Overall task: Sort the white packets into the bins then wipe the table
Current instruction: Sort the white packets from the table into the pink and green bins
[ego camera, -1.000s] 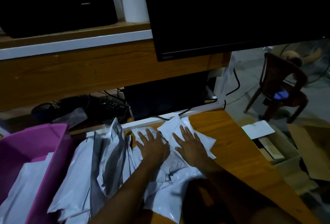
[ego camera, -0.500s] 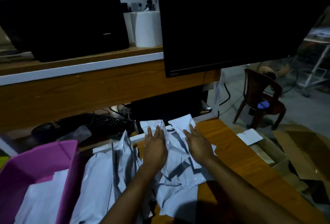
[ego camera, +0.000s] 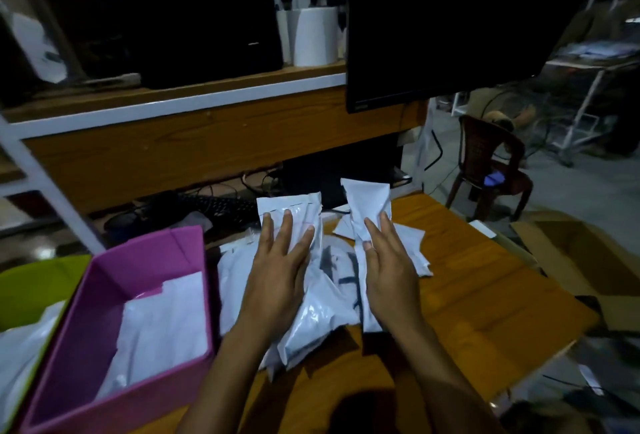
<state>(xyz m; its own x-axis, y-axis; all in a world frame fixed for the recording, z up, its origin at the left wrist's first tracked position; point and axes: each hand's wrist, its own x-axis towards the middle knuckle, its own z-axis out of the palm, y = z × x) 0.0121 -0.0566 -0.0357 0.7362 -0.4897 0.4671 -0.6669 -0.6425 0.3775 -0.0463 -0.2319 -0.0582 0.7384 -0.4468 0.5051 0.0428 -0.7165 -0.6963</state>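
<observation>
A pile of white packets (ego camera: 329, 298) lies on the wooden table (ego camera: 467, 295). My left hand (ego camera: 277, 271) holds one white packet (ego camera: 291, 207) raised off the pile, fingers straight along its face, thumb hidden. To its right, my right hand (ego camera: 391, 278) holds a long narrow packet (ego camera: 369, 198) upright in the same way, its lower end off the table. A pink bin (ego camera: 156, 243) with white packets inside stands to the left. A green bin (ego camera: 38, 281) beyond it also holds white plastic.
A dark monitor (ego camera: 450, 18) hangs over the table's far side, a shelf behind it. A keyboard (ego camera: 214, 205) and cables lie under the shelf. An open cardboard box (ego camera: 571, 253) and a brown chair (ego camera: 491, 163) stand on the floor to the right.
Both hands pressed flat on the pile a second ago; now each has a packet raised off it. The view has tilted up and the green bin has come into sight.
</observation>
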